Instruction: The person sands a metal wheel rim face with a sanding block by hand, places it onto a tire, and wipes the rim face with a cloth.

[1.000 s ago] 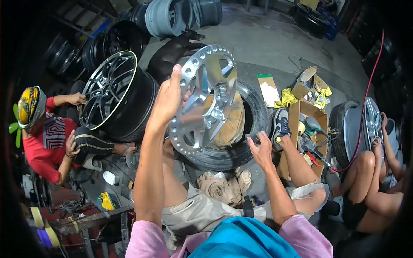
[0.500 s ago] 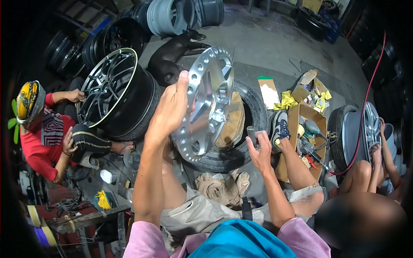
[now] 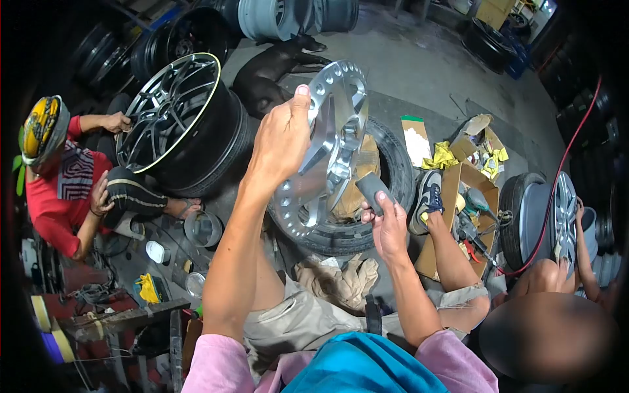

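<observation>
A shiny silver wheel centre disc (image 3: 341,160), with holes around its rim and several spokes, stands on edge in front of me. My left hand (image 3: 283,141) is closed on its upper left rim, the thumb pointing up. In my right hand (image 3: 391,229) is a dark grey, flat piece of sandpaper (image 3: 370,191), pinched between thumb and fingers. It is close to the disc's right side; whether they touch I cannot tell. Behind and beneath the disc lies a black tyre (image 3: 396,157) with a tan, rounded block (image 3: 369,154) inside it.
At left, a person in red (image 3: 72,183) sits by a large black wheel (image 3: 173,111). Cardboard boxes (image 3: 475,190) of tools stand at right. Another person's hand (image 3: 565,252) is at a silver wheel (image 3: 565,209). A black dog (image 3: 272,72) lies behind; crumpled brown paper (image 3: 337,281) lies near my legs.
My right hand has turned and brought the sandpaper up and left, closer to the disc. The disc and my left hand sit slightly farther right in view, which has itself shifted.
</observation>
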Motion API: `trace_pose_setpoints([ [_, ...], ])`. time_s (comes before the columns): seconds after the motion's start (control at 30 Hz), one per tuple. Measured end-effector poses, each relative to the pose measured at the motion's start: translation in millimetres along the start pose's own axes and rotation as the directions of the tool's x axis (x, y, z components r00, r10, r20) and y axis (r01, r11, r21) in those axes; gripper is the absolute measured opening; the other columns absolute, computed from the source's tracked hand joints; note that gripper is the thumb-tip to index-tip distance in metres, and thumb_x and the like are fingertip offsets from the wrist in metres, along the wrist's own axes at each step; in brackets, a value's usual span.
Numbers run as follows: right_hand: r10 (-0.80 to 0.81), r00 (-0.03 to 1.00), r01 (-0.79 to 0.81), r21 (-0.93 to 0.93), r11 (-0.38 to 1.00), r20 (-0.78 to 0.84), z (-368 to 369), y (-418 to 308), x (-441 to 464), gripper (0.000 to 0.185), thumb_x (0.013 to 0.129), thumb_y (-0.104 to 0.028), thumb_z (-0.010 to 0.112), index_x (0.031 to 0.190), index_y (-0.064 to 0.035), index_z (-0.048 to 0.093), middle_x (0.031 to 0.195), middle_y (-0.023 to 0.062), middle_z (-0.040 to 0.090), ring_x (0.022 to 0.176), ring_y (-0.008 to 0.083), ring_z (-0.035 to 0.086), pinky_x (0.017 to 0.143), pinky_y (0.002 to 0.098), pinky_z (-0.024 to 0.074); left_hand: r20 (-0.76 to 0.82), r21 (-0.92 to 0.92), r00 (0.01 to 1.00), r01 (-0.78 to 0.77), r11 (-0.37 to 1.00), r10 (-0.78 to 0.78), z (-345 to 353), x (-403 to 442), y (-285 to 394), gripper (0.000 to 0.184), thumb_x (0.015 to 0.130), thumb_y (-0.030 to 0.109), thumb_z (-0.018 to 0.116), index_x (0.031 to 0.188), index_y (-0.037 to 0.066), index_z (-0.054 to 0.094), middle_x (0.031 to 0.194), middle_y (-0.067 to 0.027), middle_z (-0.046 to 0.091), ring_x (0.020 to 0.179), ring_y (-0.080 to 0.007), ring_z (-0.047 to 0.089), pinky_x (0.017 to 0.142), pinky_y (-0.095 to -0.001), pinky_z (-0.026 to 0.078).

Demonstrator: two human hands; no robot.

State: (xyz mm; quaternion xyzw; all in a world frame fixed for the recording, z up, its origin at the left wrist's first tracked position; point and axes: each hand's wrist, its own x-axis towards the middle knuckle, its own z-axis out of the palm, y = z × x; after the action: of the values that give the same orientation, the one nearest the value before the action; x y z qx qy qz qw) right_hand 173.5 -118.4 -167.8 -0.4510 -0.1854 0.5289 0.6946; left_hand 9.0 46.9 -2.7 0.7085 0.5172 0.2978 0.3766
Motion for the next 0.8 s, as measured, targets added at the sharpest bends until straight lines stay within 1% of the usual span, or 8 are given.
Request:
trace_pose_setpoints([
  [0.17,0.044,0.995,-0.042,-0.023,0.999,0.093,5.9,-9.5,-12.5,0.029,0.109,-0.027,0.061,0.122,-0.0013,0.062,0.097,0.0117,0.07,0.074,0.0153,0.063,0.07,0.0307,0.0516,-0.043,-0.018,0.997,-0.063,0.998,0.063,-0.9,-5.6,-3.5,0.068,0.114,0.05,0.029,0.086,-0.004,0.06,0.072,-0.0235,0.058,0.076,-0.0443,0.059,0.077,-0.05,0.046],
  [0.23,0.038,0.985,-0.03,-0.05,0.998,0.169,4.4,-11.0,-14.3,0.03,0.109,-0.023,0.058,0.13,-0.0017,0.058,0.104,0.0131,0.072,0.079,0.0162,0.068,0.071,0.0309,0.0548,-0.046,-0.023,0.995,-0.088,0.996,0.086,-0.7,-12.6,0.4,0.068,0.114,0.049,0.03,0.088,-0.004,0.061,0.072,-0.0236,0.058,0.075,-0.0443,0.059,0.077,-0.0501,0.046],
  [0.43,0.03,0.968,0.009,-0.155,0.988,0.248,13.2,-25.2,-26.9,0.029,0.105,-0.015,0.054,0.132,-0.0023,0.052,0.107,0.0136,0.071,0.083,0.0183,0.07,0.075,0.0334,0.0551,0.012,-0.032,0.992,-0.124,0.992,0.124,3.5,-22.0,7.0,0.066,0.114,0.049,0.032,0.092,-0.005,0.063,0.072,-0.0244,0.057,0.073,-0.0447,0.056,0.076,-0.0505,0.046],
  [0.57,-0.021,0.974,0.085,-0.281,0.956,0.226,5.2,-22.6,-29.8,0.03,0.105,-0.017,0.055,0.131,-0.0025,0.053,0.107,0.0116,0.07,0.085,0.0167,0.069,0.077,0.0334,0.0552,0.069,-0.035,0.988,-0.136,0.99,0.138,8.0,-27.4,15.6,0.065,0.113,0.05,0.034,0.092,-0.005,0.063,0.071,-0.0245,0.057,0.072,-0.0441,0.056,0.073,-0.05,0.045],
  [0.63,-0.156,0.97,0.227,-0.46,0.859,0.187,10.3,-25.9,-32.7,0.029,0.105,-0.015,0.058,0.129,0.0018,0.059,0.101,0.0082,0.065,0.084,0.0184,0.065,0.079,0.0319,0.053,0.078,-0.022,0.986,-0.145,0.989,0.146,11.5,-29.1,15.5,0.064,0.113,0.05,0.035,0.092,-0.004,0.063,0.071,-0.0245,0.057,0.071,-0.0436,0.056,0.072,-0.0498,0.045],
  [0.67,-0.157,0.97,0.226,-0.459,0.859,0.184,12.6,-26.6,-32.2,0.029,0.105,-0.015,0.058,0.129,0.0018,0.059,0.101,0.0082,0.065,0.084,0.0184,0.065,0.079,0.0319,0.053,0.084,-0.011,0.985,-0.15,0.989,0.151,13.2,-30.1,15.2,0.064,0.113,0.05,0.036,0.092,-0.004,0.063,0.071,-0.0245,0.057,0.071,-0.043,0.056,0.071,-0.0496,0.044],
  [0.73,-0.471,0.812,0.574,-0.611,0.544,0.344,19.5,-31.1,-27.2,0.028,0.103,-0.016,0.061,0.122,0.0046,0.063,0.1,0.0117,0.062,0.084,0.0216,0.062,0.078,0.0335,0.0513,0.086,-0.029,0.982,-0.165,0.986,0.167,18.0,-32.0,16.2,0.063,0.113,0.049,0.037,0.092,-0.004,0.063,0.071,-0.0247,0.057,0.07,-0.0429,0.055,0.07,-0.0493,0.044],
  [0.8,-0.462,0.808,0.582,-0.623,0.523,0.367,29.4,-39.9,-26.5,0.026,0.1,-0.015,0.065,0.115,0.006,0.068,0.1,0.0151,0.06,0.086,0.0237,0.061,0.077,0.0362,0.0514,0.09,-0.048,0.978,-0.182,0.982,0.186,21.2,-32.9,17.9,0.062,0.113,0.049,0.038,0.092,-0.004,0.063,0.071,-0.0248,0.057,0.07,-0.0427,0.055,0.07,-0.049,0.044],
])
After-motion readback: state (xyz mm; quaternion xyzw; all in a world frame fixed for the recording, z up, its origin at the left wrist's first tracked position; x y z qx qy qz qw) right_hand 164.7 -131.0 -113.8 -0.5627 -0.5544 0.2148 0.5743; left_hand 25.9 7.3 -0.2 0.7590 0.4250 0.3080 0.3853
